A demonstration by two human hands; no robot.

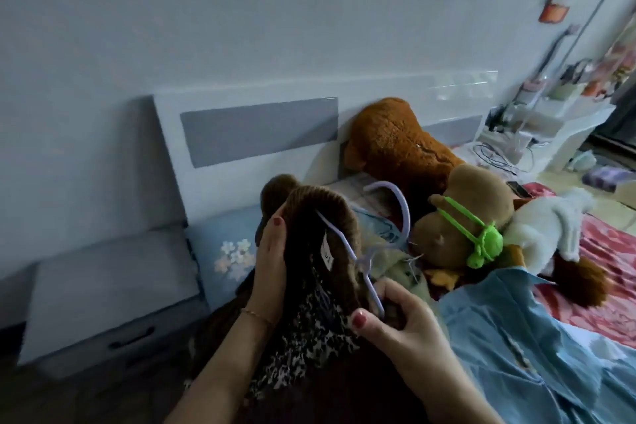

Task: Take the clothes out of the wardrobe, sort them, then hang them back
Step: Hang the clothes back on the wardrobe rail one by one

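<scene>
A brown ribbed knit garment [320, 217] with a dark patterned lining is held up over the bed. My left hand [272, 258] grips its collar on the left side. A lilac plastic hanger [358, 255] runs into the neck opening, its hook curving up to the right. My right hand [402, 317] pinches the hanger's lower arm together with the garment's edge. A white label shows inside the collar. A light blue shirt [537, 344] lies spread on the bed at the lower right.
Several plush toys lie on the bed: a large brown one [395, 144], a tan one with a green strap [471, 217], a white one [550, 227]. A grey nightstand [103, 289] stands left of the white headboard [241, 134]. A cluttered white desk [550, 120] is far right.
</scene>
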